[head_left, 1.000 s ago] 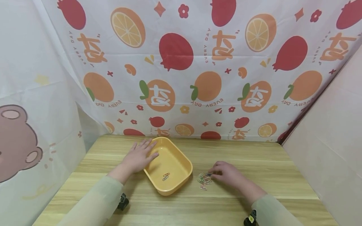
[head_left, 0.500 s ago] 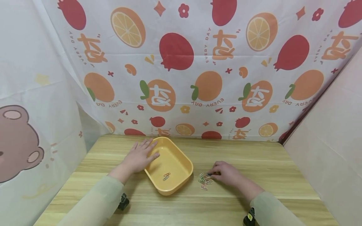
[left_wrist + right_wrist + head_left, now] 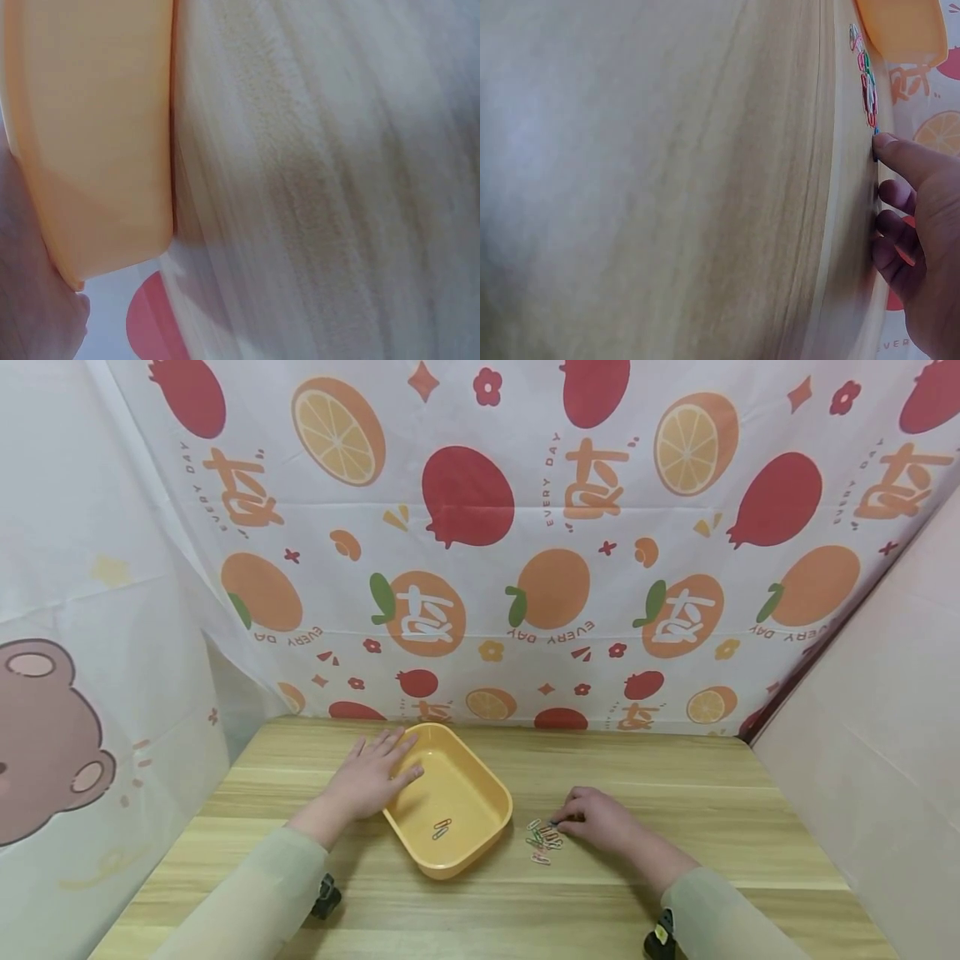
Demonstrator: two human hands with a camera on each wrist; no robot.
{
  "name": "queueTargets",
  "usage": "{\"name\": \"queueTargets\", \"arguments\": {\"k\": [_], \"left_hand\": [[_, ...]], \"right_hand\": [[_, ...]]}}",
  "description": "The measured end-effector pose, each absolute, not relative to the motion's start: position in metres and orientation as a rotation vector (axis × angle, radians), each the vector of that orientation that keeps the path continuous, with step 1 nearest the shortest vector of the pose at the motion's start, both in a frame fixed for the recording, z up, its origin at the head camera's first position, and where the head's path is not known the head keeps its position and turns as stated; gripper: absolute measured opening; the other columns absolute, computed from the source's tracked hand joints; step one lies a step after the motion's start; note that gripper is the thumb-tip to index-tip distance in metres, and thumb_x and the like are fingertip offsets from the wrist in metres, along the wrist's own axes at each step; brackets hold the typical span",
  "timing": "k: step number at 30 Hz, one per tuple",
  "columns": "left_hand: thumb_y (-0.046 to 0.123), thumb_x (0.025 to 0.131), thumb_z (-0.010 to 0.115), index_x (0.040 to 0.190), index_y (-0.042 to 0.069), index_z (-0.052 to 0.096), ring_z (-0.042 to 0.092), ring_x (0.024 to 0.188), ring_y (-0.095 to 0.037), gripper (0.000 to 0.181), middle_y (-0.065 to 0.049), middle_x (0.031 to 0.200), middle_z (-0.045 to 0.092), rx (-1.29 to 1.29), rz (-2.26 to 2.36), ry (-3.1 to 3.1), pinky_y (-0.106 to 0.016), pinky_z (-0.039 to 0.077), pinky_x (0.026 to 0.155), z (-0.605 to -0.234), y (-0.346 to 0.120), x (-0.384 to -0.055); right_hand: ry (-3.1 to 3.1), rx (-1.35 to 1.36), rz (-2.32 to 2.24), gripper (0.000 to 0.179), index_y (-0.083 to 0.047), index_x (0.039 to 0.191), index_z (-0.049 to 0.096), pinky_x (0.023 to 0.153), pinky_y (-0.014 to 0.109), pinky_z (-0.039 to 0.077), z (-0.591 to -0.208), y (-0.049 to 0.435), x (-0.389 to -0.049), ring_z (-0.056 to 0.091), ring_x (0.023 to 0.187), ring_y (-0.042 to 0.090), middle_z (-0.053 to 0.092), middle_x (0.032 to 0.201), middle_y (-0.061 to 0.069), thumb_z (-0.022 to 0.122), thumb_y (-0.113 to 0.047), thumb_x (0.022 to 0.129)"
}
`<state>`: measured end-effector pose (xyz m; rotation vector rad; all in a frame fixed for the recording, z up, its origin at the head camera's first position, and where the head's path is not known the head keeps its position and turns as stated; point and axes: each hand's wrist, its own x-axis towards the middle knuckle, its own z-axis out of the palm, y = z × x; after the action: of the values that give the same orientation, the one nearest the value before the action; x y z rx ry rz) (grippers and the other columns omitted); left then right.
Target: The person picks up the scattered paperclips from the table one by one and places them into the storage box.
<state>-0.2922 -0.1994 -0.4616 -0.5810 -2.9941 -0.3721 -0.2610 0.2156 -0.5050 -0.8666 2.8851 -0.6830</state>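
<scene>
My left hand (image 3: 369, 777) lies with spread fingers over the left rim of a yellow rectangular tray (image 3: 471, 768). Inside the tray, two paper clips (image 3: 442, 828), one reddish and one pale, lie close together. To the tray's right is a small pile of colored paper clips (image 3: 542, 842) on the table. At the pile's far right edge my right hand (image 3: 600, 820) pinches a blue paper clip (image 3: 876, 132) between thumb and fingertips, low at the tabletop. Its other fingers are bent, as the right wrist view shows. The left wrist view has the tray's outer wall (image 3: 97, 135) beside the hand.
The wood-grain table (image 3: 480, 918) ends at a fruit-print cloth (image 3: 465, 602) behind. Pale cloth hangs at the left (image 3: 150, 718) and right (image 3: 870, 718). Black wrist-worn devices show at the left cuff (image 3: 326, 896) and the right cuff (image 3: 660, 937).
The right hand stays at the pile's edge with only slight finger movement around the blue paper clip. The left hand and the tray stay in place.
</scene>
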Motion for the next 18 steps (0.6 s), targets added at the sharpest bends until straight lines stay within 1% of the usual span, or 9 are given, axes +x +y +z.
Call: {"name": "queueTargets", "arguments": {"k": [3, 8, 18], "left_hand": [[0.059, 0.101, 0.041, 0.157, 0.017, 0.032, 0.019, 0.148, -0.04, 0.071, -0.013, 0.162, 0.023, -0.579, -0.38, -2.991, -0.062, 0.004, 0.118, -0.4617, -0.199, -0.2923], [0.055, 0.101, 0.045, 0.156, 0.017, 0.033, 0.02, 0.148, -0.04, 0.068, -0.013, 0.162, 0.024, -0.573, -0.376, -2.985, -0.062, 0.004, 0.118, -0.4615, -0.1989, -0.2917], [0.058, 0.101, 0.043, 0.156, 0.017, 0.033, 0.02, 0.148, -0.04, 0.07, -0.013, 0.162, 0.023, -0.569, -0.368, -2.993, -0.061, 0.004, 0.119, -0.4616, -0.1981, -0.2902]], "right_hand": [[2.882, -0.845, -0.692, 0.011, -0.027, 0.099, 0.079, 0.075, 0.027, 0.05, -0.5047, 0.2151, -0.2611, 0.055, 0.083, 0.001, 0.057, 0.09, -0.019, 0.073, -0.024, 0.091], [2.882, -0.834, -0.696, 0.01, -0.027, 0.099, 0.079, 0.077, 0.028, 0.051, -0.5032, 0.2138, -0.2605, 0.056, 0.085, 0.002, 0.058, 0.09, -0.018, 0.073, -0.023, 0.091], [2.853, -0.816, -0.711, 0.009, -0.026, 0.097, 0.079, 0.083, 0.034, 0.052, -0.4986, 0.2137, -0.2609, 0.058, 0.088, 0.002, 0.06, 0.091, -0.019, 0.073, -0.022, 0.092]]}}
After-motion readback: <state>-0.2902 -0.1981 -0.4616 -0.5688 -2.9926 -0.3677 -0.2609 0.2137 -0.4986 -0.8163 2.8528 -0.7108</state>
